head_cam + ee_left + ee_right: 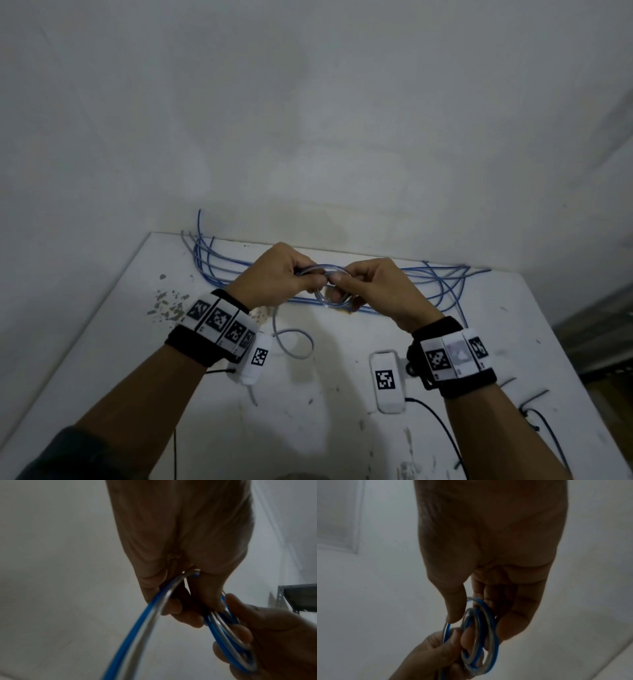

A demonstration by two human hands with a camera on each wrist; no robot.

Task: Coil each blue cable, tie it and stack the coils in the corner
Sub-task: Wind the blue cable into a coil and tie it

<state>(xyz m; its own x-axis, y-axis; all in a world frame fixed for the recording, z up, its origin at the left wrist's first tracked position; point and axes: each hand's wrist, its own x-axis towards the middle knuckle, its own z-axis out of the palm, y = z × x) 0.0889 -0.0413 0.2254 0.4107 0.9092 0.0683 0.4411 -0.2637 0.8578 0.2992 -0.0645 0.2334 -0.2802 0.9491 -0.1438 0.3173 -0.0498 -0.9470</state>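
Note:
Above the white table [342, 428] both hands hold a small coil of blue cable [330, 299] [228, 635] [481, 639]. My left hand [284, 274] [180, 574] pinches its left side, and the loose end of the cable [291, 346] [137, 628] hangs from this hand down to the table. My right hand [373, 287] [488, 588] grips the coil's right side with thumb and fingers. Several loose blue cables [428, 284] lie spread along the table's back edge behind the hands.
Grey walls meet the table at the back and left. Two white tagged boxes [387, 380] [255, 363] lie on the table under the wrists, with black wires [442, 431] running to the front. A metal shelf [298, 599] stands at the right.

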